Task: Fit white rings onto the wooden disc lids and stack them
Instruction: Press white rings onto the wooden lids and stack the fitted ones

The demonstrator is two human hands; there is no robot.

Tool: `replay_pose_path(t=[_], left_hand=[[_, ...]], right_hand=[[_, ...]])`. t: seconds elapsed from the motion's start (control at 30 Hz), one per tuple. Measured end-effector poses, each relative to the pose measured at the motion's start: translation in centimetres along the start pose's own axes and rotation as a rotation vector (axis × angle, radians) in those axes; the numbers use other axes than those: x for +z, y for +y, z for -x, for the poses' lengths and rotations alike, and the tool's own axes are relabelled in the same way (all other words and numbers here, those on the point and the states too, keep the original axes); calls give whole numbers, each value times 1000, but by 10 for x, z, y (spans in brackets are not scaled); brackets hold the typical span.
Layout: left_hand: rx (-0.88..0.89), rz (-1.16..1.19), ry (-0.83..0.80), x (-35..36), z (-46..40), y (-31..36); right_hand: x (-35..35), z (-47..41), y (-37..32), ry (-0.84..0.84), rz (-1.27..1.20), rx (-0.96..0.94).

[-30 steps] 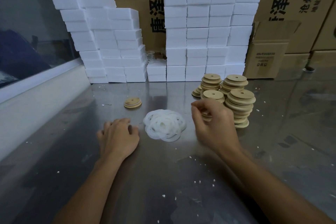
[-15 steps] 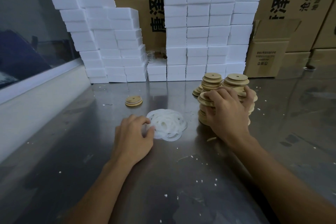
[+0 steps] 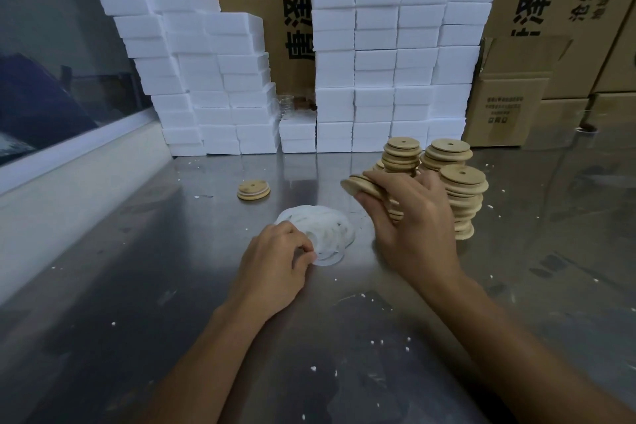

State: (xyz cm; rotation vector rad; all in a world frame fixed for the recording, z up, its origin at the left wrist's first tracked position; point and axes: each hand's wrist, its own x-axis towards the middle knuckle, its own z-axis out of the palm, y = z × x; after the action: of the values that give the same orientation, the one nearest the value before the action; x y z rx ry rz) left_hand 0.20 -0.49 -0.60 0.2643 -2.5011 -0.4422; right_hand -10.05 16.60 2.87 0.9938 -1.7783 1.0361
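Observation:
A loose pile of thin white rings (image 3: 325, 229) lies on the steel table. My left hand (image 3: 275, 265) rests at the pile's near left edge, its fingertips pinched on a ring. My right hand (image 3: 409, 227) holds a wooden disc lid (image 3: 361, 185) tilted above the table, just left of the lid stacks. Several stacks of wooden disc lids (image 3: 461, 196) stand behind and right of that hand. One short stack of lids (image 3: 253, 191) sits alone to the left, with a white ring showing at its rim.
Walls of white foam blocks (image 3: 389, 55) stand at the back, with cardboard boxes (image 3: 509, 96) behind and to the right. A white ledge (image 3: 69, 182) borders the table on the left. White crumbs dot the steel surface (image 3: 344, 337).
My right hand has lifted a lid off the nearest stack and tilted it leftward. My left hand has closed its fingers on a ring at the pile's edge.

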Motion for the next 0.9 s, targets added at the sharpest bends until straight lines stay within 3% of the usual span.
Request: replay_pose_path(t=[0.2,0.4,0.6,0.9], left_hand=[[2,-16,13,-1,2,2],[39,-80,9,-4,3,3],[-1,-43,-47,-7,2,3],[69,-68,-71,-10,3,6]], right_hand=[[3,6,-10,-49,-184,166],[3,2,-6,-98,-522,641],[2,-1,-4,-79,-781,944],[4,-2,-9,-130,-758,919]])
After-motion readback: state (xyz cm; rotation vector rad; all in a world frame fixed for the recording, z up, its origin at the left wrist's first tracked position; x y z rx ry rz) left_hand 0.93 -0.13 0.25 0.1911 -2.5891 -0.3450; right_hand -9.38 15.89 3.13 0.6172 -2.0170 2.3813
